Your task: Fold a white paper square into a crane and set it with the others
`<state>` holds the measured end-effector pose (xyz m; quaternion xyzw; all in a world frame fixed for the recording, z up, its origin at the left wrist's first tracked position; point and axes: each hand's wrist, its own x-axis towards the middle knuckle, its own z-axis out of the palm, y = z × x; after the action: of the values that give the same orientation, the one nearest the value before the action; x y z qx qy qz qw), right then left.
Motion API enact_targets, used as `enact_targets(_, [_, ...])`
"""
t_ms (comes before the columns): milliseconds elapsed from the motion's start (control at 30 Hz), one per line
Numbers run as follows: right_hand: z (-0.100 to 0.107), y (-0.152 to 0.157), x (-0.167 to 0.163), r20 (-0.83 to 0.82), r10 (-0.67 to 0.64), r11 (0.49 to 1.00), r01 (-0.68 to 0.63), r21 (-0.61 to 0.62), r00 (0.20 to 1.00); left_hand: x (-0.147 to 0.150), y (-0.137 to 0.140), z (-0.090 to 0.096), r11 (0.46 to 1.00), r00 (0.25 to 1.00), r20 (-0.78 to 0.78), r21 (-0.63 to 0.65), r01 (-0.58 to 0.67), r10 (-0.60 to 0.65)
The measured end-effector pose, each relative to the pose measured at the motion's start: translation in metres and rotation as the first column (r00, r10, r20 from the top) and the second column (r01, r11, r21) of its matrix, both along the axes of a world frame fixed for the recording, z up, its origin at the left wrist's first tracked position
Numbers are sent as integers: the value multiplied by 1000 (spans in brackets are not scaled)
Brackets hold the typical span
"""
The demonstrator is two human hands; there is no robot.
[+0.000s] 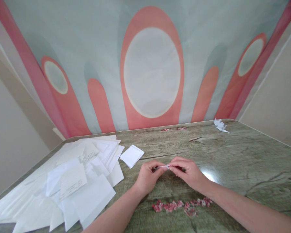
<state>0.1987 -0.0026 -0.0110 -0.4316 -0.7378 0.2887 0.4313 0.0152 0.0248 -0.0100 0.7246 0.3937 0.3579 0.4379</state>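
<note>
Between my two hands, over the middle of the table, is a small folded piece of white paper (163, 166). My left hand (149, 176) pinches one end of it between thumb and fingertips. On the other end, the fingertips of my right hand (187, 171) are closed. Most of the paper is hidden by my fingers, so its folded shape is unclear. A separate square of white paper (132, 156) lies flat just beyond my left hand, with crease lines along its edges.
A spread pile of white paper sheets (94, 197), some with print, covers the table's left side. Small folded white paper pieces (220, 125) sit at the back right. The wood-grain table (244, 161) bears pink flower patterns (169, 206). A coral-and-grey patterned backdrop (152, 121) stands behind.
</note>
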Motion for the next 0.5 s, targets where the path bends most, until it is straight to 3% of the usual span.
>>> enact_targets(500, [0, -1, -4, -21, -59, 996, 57, -71, 998, 0, -3, -3, 999, 998, -55, 45, 3, -1])
